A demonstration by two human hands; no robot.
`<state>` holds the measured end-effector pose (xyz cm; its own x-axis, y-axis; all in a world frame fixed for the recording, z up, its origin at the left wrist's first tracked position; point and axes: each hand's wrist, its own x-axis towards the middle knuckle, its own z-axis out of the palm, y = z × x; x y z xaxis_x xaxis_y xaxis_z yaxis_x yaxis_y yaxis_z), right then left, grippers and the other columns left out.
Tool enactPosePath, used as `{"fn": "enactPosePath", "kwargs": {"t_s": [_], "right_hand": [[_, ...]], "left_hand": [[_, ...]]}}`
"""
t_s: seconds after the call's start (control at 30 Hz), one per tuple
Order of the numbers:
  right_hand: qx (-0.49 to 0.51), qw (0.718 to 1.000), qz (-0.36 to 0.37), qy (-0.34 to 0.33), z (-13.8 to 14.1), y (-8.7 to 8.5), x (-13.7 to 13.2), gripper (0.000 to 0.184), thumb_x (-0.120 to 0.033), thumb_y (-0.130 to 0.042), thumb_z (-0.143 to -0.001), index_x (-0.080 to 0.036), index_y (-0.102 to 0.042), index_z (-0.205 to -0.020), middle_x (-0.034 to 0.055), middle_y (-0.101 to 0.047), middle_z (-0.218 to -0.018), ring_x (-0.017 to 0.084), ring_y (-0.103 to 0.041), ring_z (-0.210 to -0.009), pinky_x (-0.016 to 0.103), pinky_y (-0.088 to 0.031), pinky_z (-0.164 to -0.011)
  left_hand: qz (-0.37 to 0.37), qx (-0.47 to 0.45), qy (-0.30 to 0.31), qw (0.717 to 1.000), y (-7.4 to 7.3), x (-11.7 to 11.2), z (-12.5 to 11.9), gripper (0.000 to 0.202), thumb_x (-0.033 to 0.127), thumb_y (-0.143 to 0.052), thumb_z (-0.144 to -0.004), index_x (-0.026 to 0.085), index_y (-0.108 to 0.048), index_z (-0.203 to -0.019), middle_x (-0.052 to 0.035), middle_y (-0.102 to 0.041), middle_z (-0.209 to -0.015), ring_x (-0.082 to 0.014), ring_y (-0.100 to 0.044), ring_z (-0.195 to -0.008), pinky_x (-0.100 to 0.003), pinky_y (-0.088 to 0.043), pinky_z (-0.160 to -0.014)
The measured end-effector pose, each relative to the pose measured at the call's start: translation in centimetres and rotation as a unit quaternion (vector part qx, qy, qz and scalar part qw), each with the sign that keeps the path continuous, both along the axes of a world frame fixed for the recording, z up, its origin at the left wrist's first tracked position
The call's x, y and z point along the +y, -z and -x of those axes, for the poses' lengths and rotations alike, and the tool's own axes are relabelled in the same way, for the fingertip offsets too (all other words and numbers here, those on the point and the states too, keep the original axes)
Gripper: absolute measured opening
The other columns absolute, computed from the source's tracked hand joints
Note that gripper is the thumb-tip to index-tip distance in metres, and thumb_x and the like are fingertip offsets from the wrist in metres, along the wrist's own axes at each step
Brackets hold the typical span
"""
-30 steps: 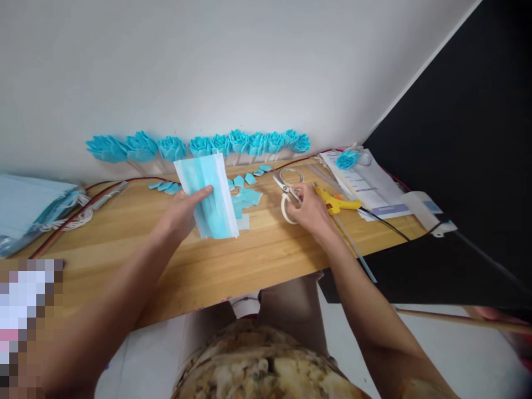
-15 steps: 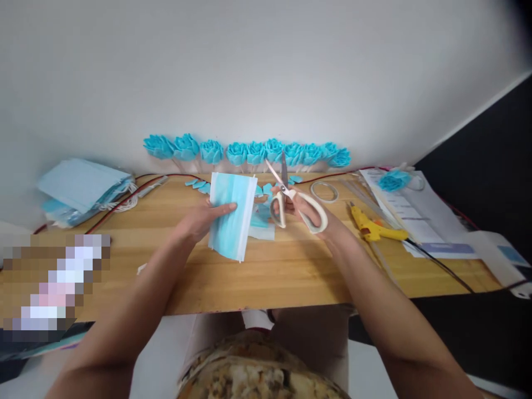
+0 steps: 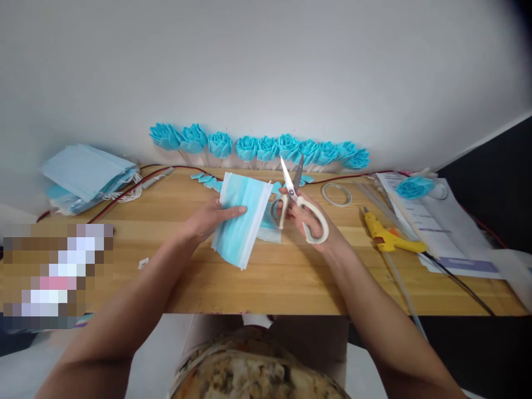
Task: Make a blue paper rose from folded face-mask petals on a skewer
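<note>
A pale blue face mask [image 3: 245,233] with white edges is pinched in my left hand [image 3: 210,219], thumb across its front; no ear loops show on it. My right hand [image 3: 318,213] holds a pair of scissors [image 3: 291,193] by its white handles, blades apart and pointing up and away. The scissors are to the right of the mask and do not touch it. Behind the mask, a cut blue and white piece [image 3: 270,233] lies on the table, partly hidden. Small cut blue petals [image 3: 203,178] lie along the back of the table.
Several blue flowers [image 3: 247,148] on sticks lean against the wall. A stack of masks [image 3: 89,172] is at left. At right are a tape roll [image 3: 336,194], a yellow glue gun [image 3: 386,235], papers [image 3: 440,221] and one blue flower [image 3: 415,187]. A red-black cable [image 3: 114,200] crosses the wooden table [image 3: 257,291].
The view has shifted slightly, so things sit a little differently in it. The mask has tilted a little clockwise. Both hands keep their hold, and the scissor blades remain apart.
</note>
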<state>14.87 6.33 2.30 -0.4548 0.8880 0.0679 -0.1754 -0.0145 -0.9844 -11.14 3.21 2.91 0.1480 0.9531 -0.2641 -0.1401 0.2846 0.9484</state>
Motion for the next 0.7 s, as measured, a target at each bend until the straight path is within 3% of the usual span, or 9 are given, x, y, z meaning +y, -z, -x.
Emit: {"fn": "enactPosePath", "kwargs": {"t_s": [0.33, 0.57, 0.7], "right_hand": [[0.049, 0.996, 0.069, -0.035, 0.9, 0.1, -0.3, 0.05, -0.056, -0.074, -0.082, -0.025, -0.065, -0.12, 0.0045, -0.07, -0.096, 0.019, -0.067, -0.085, 0.037, -0.058, -0.084], [0.023, 0.996, 0.079, -0.026, 1.1, 0.3, -0.5, 0.06, -0.07, -0.069, -0.079, -0.024, -0.063, -0.116, 0.0057, -0.073, -0.09, 0.02, -0.068, -0.076, 0.034, -0.057, -0.07], [0.037, 0.997, 0.053, -0.043, 1.3, 0.4, -0.7, 0.049, -0.053, -0.084, -0.071, -0.026, -0.061, -0.106, 0.0, -0.068, -0.084, 0.017, -0.066, -0.073, 0.034, -0.058, -0.072]], "left_hand": [[-0.003, 0.017, 0.02, 1.0, 0.5, 0.0, 0.1, 0.049, 0.052, -0.089, -0.068, 0.019, -0.079, -0.101, -0.0117, -0.078, -0.107, -0.0273, -0.074, -0.089, -0.035, -0.06, -0.076], [-0.009, -0.002, 0.044, 0.999, 0.6, -0.2, -0.3, 0.051, 0.052, -0.089, -0.067, 0.018, -0.077, -0.104, -0.0113, -0.078, -0.107, -0.0285, -0.074, -0.09, -0.038, -0.06, -0.078], [0.018, -0.02, 0.074, 0.997, 0.8, -0.5, -0.8, 0.054, 0.053, -0.088, -0.069, 0.016, -0.075, -0.107, -0.0142, -0.077, -0.113, -0.0314, -0.073, -0.1, -0.042, -0.06, -0.087]]}}
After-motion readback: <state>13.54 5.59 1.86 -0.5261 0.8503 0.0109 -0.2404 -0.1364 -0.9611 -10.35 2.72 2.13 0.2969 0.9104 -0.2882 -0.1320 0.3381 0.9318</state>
